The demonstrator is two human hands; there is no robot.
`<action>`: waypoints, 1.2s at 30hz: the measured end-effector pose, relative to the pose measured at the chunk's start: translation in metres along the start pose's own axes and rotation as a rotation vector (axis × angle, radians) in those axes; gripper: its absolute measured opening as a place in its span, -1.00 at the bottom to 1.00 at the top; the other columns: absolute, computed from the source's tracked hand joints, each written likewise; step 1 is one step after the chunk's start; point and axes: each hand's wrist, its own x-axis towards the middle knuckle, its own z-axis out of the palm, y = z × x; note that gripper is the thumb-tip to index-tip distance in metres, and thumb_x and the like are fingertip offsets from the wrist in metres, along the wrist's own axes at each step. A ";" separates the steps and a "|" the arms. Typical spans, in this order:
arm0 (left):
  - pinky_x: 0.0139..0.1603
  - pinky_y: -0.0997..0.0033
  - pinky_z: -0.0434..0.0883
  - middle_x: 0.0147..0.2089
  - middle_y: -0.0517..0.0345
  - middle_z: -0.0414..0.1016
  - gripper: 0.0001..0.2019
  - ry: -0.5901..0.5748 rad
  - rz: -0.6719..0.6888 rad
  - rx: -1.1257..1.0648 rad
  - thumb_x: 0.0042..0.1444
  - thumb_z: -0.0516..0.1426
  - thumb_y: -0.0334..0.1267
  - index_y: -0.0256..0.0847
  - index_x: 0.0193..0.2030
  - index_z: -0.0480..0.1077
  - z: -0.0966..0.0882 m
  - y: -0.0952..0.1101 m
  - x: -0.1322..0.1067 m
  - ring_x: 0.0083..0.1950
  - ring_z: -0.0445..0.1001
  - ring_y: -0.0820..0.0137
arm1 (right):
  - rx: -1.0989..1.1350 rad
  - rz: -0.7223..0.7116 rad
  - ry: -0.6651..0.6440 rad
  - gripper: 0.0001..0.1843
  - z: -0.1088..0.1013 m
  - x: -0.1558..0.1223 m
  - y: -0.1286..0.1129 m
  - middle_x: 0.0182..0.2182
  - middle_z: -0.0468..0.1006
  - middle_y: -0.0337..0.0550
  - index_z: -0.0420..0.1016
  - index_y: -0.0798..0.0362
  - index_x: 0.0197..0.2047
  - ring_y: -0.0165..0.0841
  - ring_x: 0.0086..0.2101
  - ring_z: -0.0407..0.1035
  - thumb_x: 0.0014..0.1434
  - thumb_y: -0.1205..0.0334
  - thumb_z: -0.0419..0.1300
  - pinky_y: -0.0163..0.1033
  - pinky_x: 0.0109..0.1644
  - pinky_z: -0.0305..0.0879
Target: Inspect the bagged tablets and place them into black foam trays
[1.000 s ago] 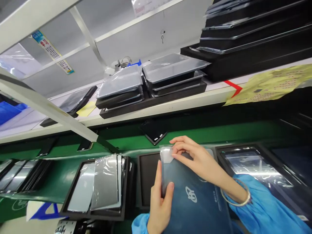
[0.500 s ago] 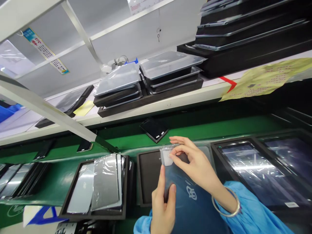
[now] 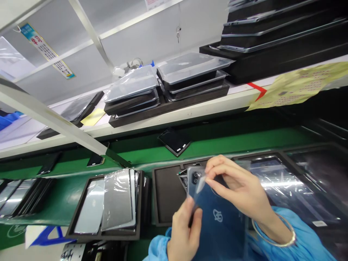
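A dark blue tablet, back side up with a pale logo, is tilted in front of me. My left hand is closed on its left edge, thumb and index finger gripping near the upper corner. Between the thumb and fingertips of my right hand is a clear protective film with a whitish patch. The film stands lifted off the tablet's upper corner, and the camera lenses show there. How far the film still clings to the back is hard to make out.
Behind the tablet lies a black foam tray. To the left, another tray holds several film-wrapped tablets; film-covered screens sit at the right. A shelf edge with stacked tablets runs above. One dark device rests beneath it.
My right hand has moved right, lifting the film with its whitish patch away from the tablet's corner and uncovering the camera lenses. My left hand has shifted slightly right, still holding the edge.
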 end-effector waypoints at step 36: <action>0.33 0.35 0.47 0.39 0.14 0.43 -0.51 -0.106 0.083 0.129 0.41 0.09 -0.26 0.03 0.45 0.29 0.003 0.016 0.018 0.31 0.53 0.21 | -0.072 0.271 0.089 -0.80 0.029 0.007 0.037 0.21 0.50 -0.02 0.38 -0.06 -0.41 -0.05 0.21 0.38 0.19 0.19 0.31 0.17 0.25 0.29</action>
